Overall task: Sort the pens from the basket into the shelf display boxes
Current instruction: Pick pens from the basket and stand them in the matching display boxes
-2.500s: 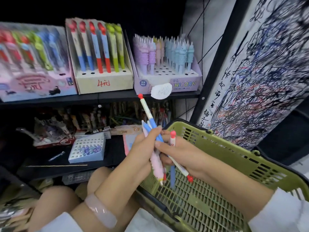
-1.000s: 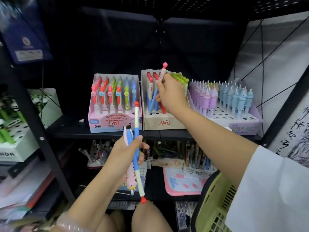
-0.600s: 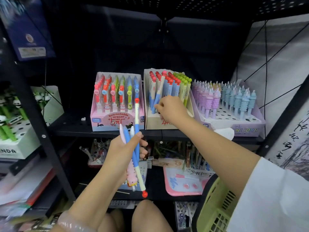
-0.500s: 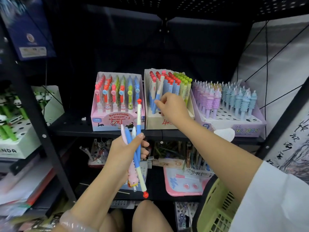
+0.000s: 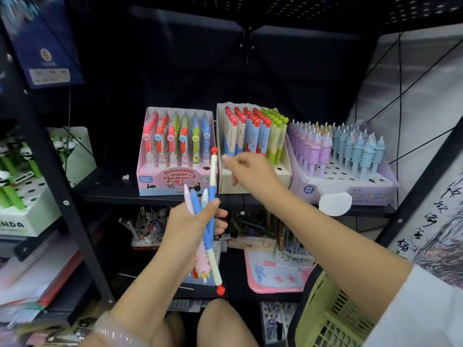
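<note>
A: Holding a bunch of pens point(image 5: 200, 229) in my left hand point(image 5: 190, 226), fingers curled round them: slim blue-and-cream plastic ones with red ball caps, plus a pink ribbed one.

B: Which way do they run?

A: Nearly upright. One red cap pokes up by the pink cardboard retractable-eraser box point(image 5: 175, 181), another hangs below my fist.

B: And the right hand point(image 5: 246, 171)?

A: It's empty, fingers loosely spread and a bit blurred, in front of the cream cardboard display box point(image 5: 283, 171) of matching red- and green-capped pens.

B: So the next pen?

A: Down-left of my right hand, close by; I'd judge it plucks one there. The green plastic basket point(image 5: 330, 319) sits low, under my right arm.
</note>
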`<state>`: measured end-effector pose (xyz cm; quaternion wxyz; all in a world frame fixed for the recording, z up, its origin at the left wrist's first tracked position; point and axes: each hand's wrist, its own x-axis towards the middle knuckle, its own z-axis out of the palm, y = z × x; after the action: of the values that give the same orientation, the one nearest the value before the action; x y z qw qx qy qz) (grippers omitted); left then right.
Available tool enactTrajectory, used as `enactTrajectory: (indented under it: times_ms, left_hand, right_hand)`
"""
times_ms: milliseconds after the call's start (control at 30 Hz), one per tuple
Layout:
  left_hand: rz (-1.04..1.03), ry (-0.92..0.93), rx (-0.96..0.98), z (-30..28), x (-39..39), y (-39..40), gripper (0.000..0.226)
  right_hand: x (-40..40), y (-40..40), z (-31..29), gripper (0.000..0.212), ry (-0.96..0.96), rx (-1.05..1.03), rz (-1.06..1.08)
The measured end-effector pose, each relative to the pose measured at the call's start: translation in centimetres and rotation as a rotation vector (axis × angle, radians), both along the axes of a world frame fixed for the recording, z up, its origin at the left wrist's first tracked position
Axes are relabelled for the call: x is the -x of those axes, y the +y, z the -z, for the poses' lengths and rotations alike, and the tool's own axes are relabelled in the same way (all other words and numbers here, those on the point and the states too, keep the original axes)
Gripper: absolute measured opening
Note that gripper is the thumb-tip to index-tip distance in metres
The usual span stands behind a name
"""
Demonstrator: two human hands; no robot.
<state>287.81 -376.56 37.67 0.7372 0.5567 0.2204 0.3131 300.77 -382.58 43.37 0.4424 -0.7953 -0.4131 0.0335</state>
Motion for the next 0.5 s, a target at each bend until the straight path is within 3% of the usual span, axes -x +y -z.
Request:
enactTrajectory:
  times_ms: [33, 100, 233, 300, 400, 500]
  left_hand:
    - [0.002, 0.0, 0.0, 0.0, -0.2, -0.1, 0.005]
    - [0.012, -0.013, 0.014, -0.1, -0.5, -0.4, 0.004]
    - [0.036, -0.04, 0.054, 0.0, -0.2, -0.4, 0.012]
    - [0.039, -0.053, 0.074, 0.1, -0.1, -0.2, 0.013]
    - [0.042, -0.093, 0.09, 0.0, -0.1, -0.2, 0.011]
    - [0.041, -0.114, 0.097, 0.0, -0.1, -0.1, 0.011]
  right_hand:
    - [0.9, -0.3, 0.3, 0.034, 0.103, 0.025, -0.106]
    - [1.7, -0.6, 0.7, 0.033, 0.118, 0.066, -0.184]
    - [-0.2, -0.8, -1.7, 0.021, 0.067, -0.285, 0.04]
    - [-1.7, -1.0, -3.1, 0.018, -0.088, -0.382, 0.162]
    - [-3.0, -0.6, -3.0, 0.018, -0.354, -0.205, 0.266]
    - [-3.0, 0.0, -2.6, 0.024, -0.437, -0.089, 0.267]
